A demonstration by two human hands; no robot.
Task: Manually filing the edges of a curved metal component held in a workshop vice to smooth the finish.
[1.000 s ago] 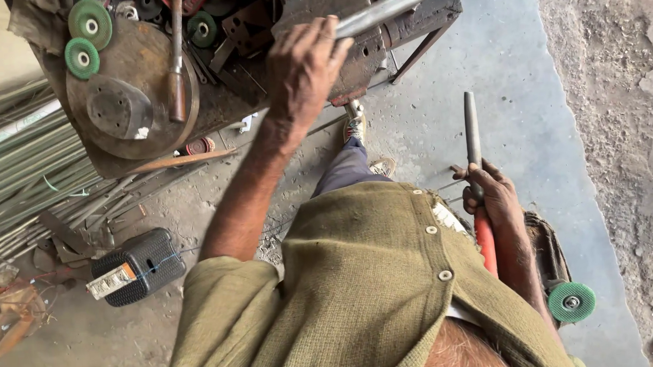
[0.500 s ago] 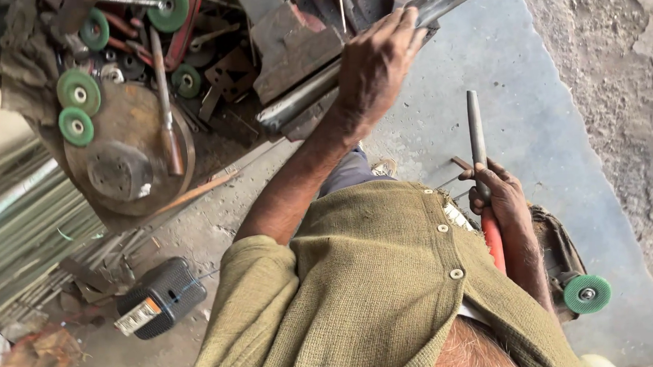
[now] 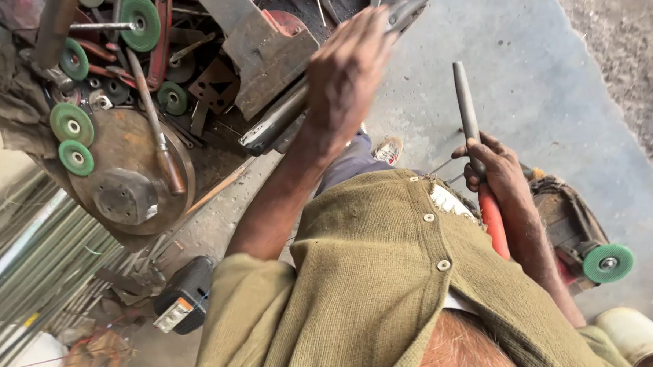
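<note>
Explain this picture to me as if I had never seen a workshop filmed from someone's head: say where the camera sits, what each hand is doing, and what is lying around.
The camera sits on the person's head and looks straight down, so you see an olive cardigan and both arms from above. The left hand reaches forward and lies on a long grey metal bar that rests across a cluttered pile of scrap and tools. The right hand grips a tool with a red handle and a dark metal shaft pointing up. On the pile lie several green grinding discs, a round rusty metal plate and a wooden-handled tool. By the right arm, an angle grinder with a green disc sits on the concrete floor. A small black box-shaped device lies lower left.
</note>
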